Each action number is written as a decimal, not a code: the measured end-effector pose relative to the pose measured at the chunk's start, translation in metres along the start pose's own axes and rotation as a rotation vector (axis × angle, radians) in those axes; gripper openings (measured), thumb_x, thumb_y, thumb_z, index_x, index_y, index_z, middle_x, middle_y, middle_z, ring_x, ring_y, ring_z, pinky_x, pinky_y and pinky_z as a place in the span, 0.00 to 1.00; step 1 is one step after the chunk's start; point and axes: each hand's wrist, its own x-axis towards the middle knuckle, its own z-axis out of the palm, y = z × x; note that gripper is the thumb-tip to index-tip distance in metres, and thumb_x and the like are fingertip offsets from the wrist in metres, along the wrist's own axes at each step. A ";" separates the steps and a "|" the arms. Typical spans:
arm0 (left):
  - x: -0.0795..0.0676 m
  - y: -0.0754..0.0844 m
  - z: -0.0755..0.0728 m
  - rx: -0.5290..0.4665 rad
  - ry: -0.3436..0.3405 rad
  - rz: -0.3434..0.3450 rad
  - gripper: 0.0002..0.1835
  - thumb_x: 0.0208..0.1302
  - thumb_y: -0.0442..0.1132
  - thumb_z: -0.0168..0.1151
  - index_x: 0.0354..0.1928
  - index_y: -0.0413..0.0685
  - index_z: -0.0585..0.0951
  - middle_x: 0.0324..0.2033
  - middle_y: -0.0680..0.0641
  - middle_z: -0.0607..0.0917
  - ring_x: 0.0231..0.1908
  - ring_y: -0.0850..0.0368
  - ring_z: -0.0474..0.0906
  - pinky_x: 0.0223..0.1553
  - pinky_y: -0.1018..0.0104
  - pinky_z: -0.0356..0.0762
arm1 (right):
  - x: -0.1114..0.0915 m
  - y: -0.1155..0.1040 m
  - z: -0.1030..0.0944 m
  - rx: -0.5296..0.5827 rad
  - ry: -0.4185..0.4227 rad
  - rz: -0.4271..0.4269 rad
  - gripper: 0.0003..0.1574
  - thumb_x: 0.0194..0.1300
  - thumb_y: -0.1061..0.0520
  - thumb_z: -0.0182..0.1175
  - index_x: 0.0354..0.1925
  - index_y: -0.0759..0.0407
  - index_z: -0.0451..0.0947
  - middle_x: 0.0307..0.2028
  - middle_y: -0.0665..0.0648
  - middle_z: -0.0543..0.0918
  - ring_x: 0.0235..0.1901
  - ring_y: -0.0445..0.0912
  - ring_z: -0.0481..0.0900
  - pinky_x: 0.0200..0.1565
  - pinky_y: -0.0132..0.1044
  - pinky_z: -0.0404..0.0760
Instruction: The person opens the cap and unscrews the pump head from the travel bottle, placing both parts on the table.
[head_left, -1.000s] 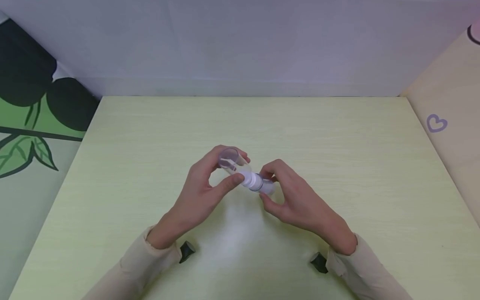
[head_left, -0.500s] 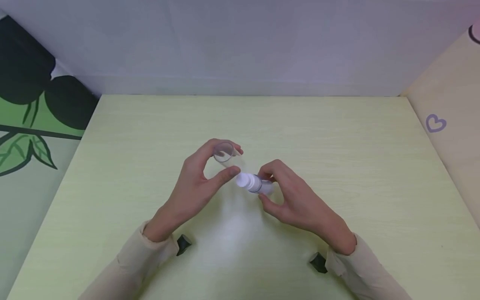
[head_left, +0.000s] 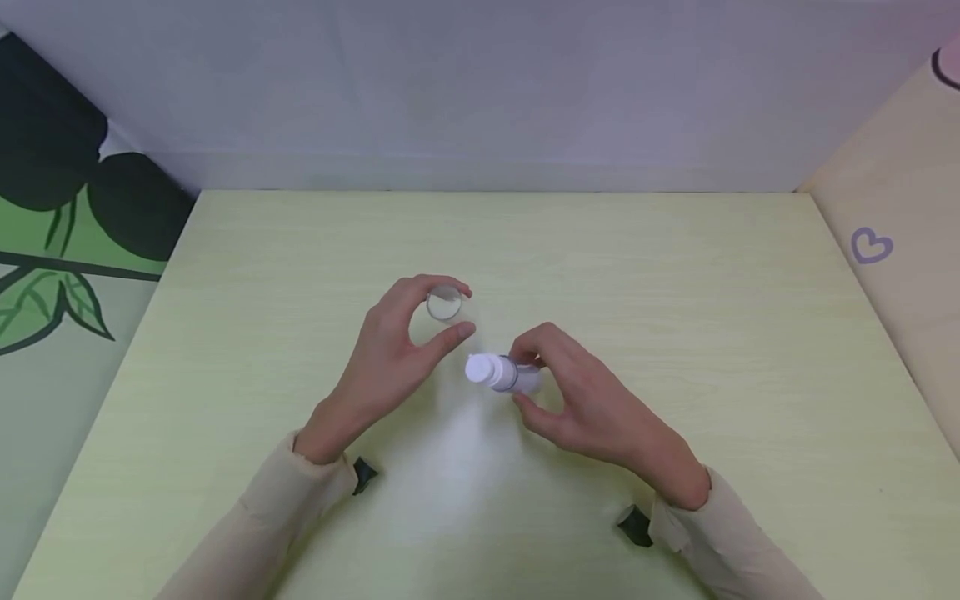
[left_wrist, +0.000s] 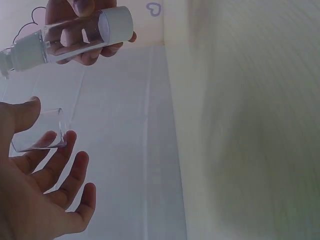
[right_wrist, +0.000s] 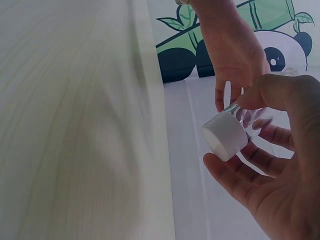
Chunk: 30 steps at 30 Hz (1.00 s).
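Note:
My left hand (head_left: pixel 401 350) pinches a clear plastic cap (head_left: pixel 444 303) between thumb and fingers, its round end facing up toward the head camera. In my right hand (head_left: pixel 581 400) is a small clear pump bottle (left_wrist: pixel 75 36) with a white pump top (head_left: pixel 483 369) and a white base (right_wrist: pixel 225 136). The bottle is tilted, its top pointing left toward the left hand. Cap and bottle are apart, with a narrow gap between them. The left wrist view shows the clear cap (left_wrist: pixel 42 131) held by the thumb and fingers below the bottle.
Both hands are above a pale wood-grain table (head_left: pixel 637 267). A plain light panel (head_left: pixel 480 92) stands behind it. Side walls carry a green and black drawing (head_left: pixel 82 208) at left and a purple heart (head_left: pixel 872 246) at right. Dark pieces (head_left: pixel 636 526) sit at both sleeve cuffs.
The left hand has drawn the clear cap off the pump top, up and to the left. The bottle in the right hand has shifted slightly left, and its white top is now uncovered.

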 end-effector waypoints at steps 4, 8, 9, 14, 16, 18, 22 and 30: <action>0.002 -0.007 0.000 0.044 -0.021 -0.033 0.19 0.65 0.42 0.75 0.56 0.52 0.82 0.52 0.53 0.86 0.56 0.54 0.78 0.59 0.54 0.73 | 0.000 0.000 0.001 -0.004 -0.006 -0.007 0.23 0.64 0.62 0.68 0.54 0.55 0.71 0.49 0.46 0.77 0.51 0.38 0.78 0.58 0.34 0.82; 0.005 -0.013 -0.001 0.072 -0.052 -0.053 0.20 0.66 0.43 0.74 0.56 0.50 0.81 0.52 0.50 0.86 0.56 0.51 0.77 0.59 0.50 0.73 | 0.000 0.000 0.001 -0.006 -0.013 -0.011 0.22 0.64 0.62 0.67 0.54 0.55 0.71 0.48 0.46 0.77 0.50 0.38 0.78 0.57 0.34 0.82; 0.005 -0.015 -0.001 0.082 -0.056 -0.054 0.19 0.66 0.43 0.74 0.56 0.50 0.81 0.52 0.50 0.86 0.56 0.51 0.77 0.60 0.49 0.73 | 0.000 -0.001 0.001 -0.007 -0.014 -0.010 0.22 0.64 0.62 0.67 0.53 0.55 0.72 0.48 0.46 0.77 0.50 0.38 0.78 0.57 0.34 0.82; 0.008 -0.025 -0.002 0.125 -0.064 -0.050 0.18 0.67 0.44 0.73 0.55 0.49 0.82 0.52 0.50 0.86 0.57 0.48 0.77 0.60 0.51 0.72 | -0.001 -0.001 0.002 -0.011 -0.018 -0.001 0.22 0.64 0.62 0.67 0.53 0.54 0.72 0.48 0.46 0.77 0.49 0.38 0.78 0.57 0.34 0.82; 0.009 -0.029 -0.003 0.139 -0.063 -0.052 0.18 0.67 0.44 0.73 0.55 0.48 0.82 0.52 0.49 0.86 0.56 0.47 0.78 0.60 0.52 0.72 | -0.001 -0.001 0.002 -0.013 -0.020 0.002 0.22 0.64 0.62 0.68 0.53 0.54 0.71 0.49 0.45 0.77 0.49 0.38 0.77 0.56 0.34 0.82; 0.010 -0.032 -0.004 0.152 -0.059 -0.056 0.18 0.67 0.44 0.73 0.55 0.48 0.82 0.52 0.49 0.86 0.56 0.47 0.77 0.60 0.52 0.72 | -0.001 -0.002 0.002 -0.014 -0.021 0.003 0.22 0.64 0.62 0.68 0.53 0.54 0.72 0.49 0.45 0.78 0.49 0.37 0.78 0.57 0.34 0.82; 0.011 -0.040 -0.006 0.183 -0.038 -0.053 0.18 0.66 0.43 0.74 0.54 0.46 0.82 0.51 0.47 0.87 0.56 0.45 0.77 0.61 0.50 0.71 | -0.001 -0.002 0.003 -0.015 -0.020 0.002 0.22 0.64 0.62 0.67 0.53 0.54 0.72 0.49 0.44 0.77 0.50 0.37 0.78 0.57 0.34 0.82; 0.016 -0.058 -0.012 0.201 -0.012 -0.083 0.17 0.67 0.42 0.73 0.54 0.45 0.83 0.52 0.45 0.87 0.57 0.44 0.76 0.63 0.49 0.70 | -0.001 0.000 0.004 -0.018 -0.019 -0.004 0.22 0.64 0.62 0.68 0.54 0.54 0.71 0.49 0.45 0.78 0.50 0.38 0.79 0.57 0.34 0.83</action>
